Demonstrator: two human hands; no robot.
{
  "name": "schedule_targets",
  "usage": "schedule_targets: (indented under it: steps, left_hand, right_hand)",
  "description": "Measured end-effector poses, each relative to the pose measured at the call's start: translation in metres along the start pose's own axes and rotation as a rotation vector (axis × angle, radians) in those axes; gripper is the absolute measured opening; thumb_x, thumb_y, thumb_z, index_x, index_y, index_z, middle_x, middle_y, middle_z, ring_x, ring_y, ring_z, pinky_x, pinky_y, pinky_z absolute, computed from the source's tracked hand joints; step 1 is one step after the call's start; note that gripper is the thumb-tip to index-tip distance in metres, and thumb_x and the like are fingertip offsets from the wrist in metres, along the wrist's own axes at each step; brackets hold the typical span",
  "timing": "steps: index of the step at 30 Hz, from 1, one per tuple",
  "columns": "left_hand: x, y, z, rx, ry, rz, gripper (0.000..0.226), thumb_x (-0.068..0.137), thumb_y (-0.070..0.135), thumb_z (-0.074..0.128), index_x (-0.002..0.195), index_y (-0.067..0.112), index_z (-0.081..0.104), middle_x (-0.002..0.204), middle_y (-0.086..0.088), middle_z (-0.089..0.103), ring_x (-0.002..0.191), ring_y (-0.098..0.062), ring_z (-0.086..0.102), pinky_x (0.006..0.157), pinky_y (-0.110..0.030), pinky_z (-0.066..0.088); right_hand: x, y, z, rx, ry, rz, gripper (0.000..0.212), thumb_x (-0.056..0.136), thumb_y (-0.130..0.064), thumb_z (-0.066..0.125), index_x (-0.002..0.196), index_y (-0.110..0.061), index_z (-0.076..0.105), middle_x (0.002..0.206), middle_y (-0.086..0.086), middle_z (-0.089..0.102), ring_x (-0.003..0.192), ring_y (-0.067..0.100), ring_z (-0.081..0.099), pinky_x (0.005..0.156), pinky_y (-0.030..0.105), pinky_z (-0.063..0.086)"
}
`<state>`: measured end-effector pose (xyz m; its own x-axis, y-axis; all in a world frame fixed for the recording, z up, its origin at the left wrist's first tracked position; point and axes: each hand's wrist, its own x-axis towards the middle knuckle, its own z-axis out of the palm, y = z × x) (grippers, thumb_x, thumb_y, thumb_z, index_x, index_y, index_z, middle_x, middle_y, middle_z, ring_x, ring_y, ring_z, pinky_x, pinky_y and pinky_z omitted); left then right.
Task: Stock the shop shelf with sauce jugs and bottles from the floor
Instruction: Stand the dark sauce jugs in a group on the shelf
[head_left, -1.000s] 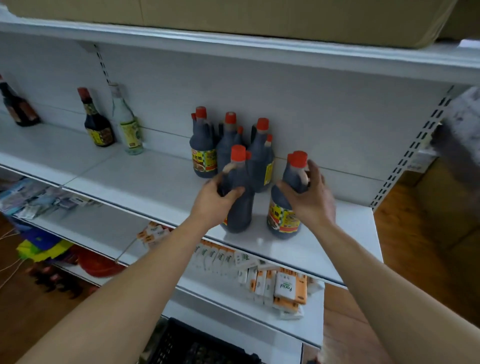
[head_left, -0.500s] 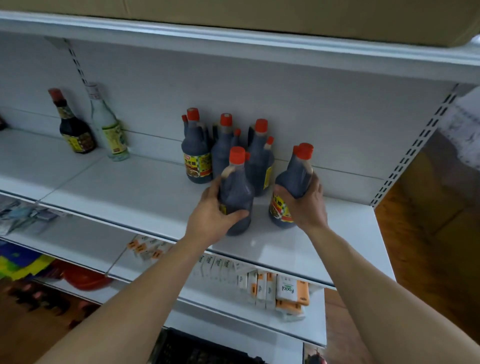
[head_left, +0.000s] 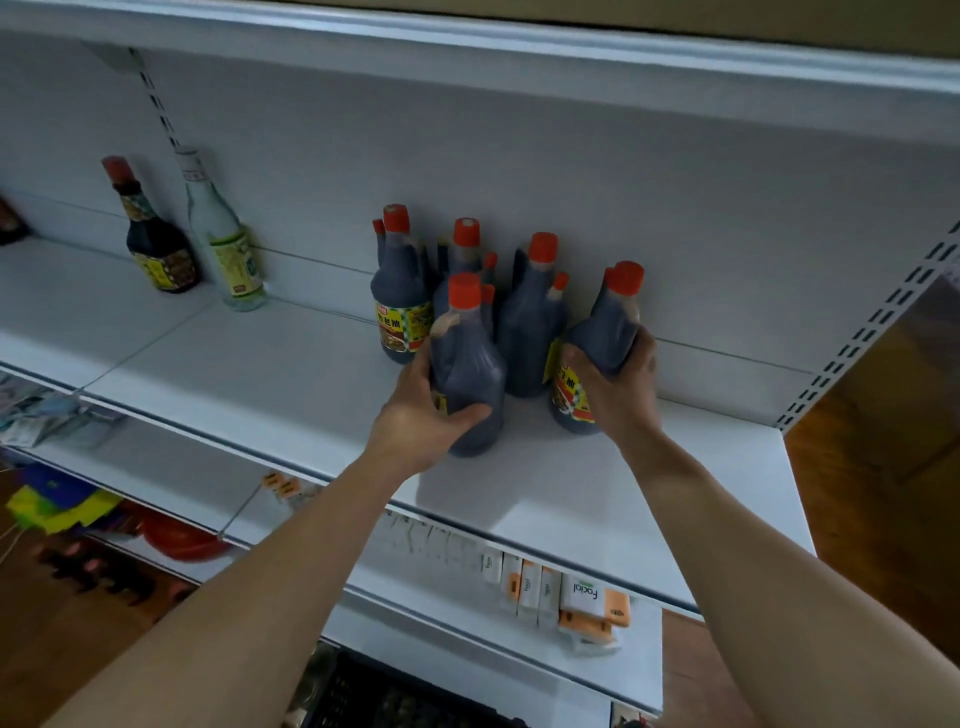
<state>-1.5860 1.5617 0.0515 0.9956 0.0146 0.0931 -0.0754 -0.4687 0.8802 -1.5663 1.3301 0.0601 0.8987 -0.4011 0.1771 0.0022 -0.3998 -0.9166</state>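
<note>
Left hand (head_left: 415, 421) grips a dark sauce jug (head_left: 467, 379); right hand (head_left: 618, 389) grips a tilted second jug (head_left: 597, 353). Both jugs stand on the white shelf (head_left: 260, 374), just before three more red-capped jugs (head_left: 530, 322). Two bottles (head_left: 156, 234) stand well apart, leftward.

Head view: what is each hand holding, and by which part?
The left hand grips the front sauce jug round its lower body; the right hand grips the rightmost sauce jug round its middle.
</note>
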Motion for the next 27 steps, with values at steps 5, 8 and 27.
schedule_targets:
  steps: [5, 8, 27]
  left_hand:
    - [0.000, -0.003, -0.004, 0.000, 0.057, 0.004, 0.090, 0.064, 0.043, 0.083, 0.139, 0.028, 0.036, 0.126, 0.008, 0.060, 0.113, -0.018, 0.059, 0.092, -0.035, 0.051]
    - [-0.001, -0.008, -0.007, -0.044, 0.150, -0.032, 0.083, 0.064, 0.039, 0.084, 0.134, 0.029, 0.041, 0.109, 0.013, 0.065, 0.100, -0.013, 0.063, 0.081, -0.029, 0.054]
    - [0.051, -0.030, -0.064, 0.082, 0.241, -0.060, 0.091, 0.066, 0.036, 0.083, 0.142, 0.025, 0.034, 0.136, -0.003, 0.053, 0.119, -0.025, 0.056, 0.093, -0.049, 0.051]
  right_hand:
    - [0.015, 0.006, 0.007, -0.015, 0.024, -0.003, 0.091, 0.070, -0.049, 0.076, 0.142, -0.019, 0.029, 0.134, 0.012, 0.042, 0.118, 0.031, 0.046, 0.086, 0.032, 0.036]
    - [0.018, 0.009, 0.005, -0.021, 0.011, -0.003, 0.092, 0.071, -0.047, 0.076, 0.143, -0.020, 0.027, 0.137, 0.012, 0.040, 0.121, 0.032, 0.045, 0.088, 0.033, 0.036]
    - [0.028, 0.010, 0.002, 0.032, -0.035, 0.067, 0.095, 0.072, -0.045, 0.077, 0.146, -0.028, 0.021, 0.143, 0.009, 0.036, 0.124, 0.033, 0.046, 0.093, 0.042, 0.044]
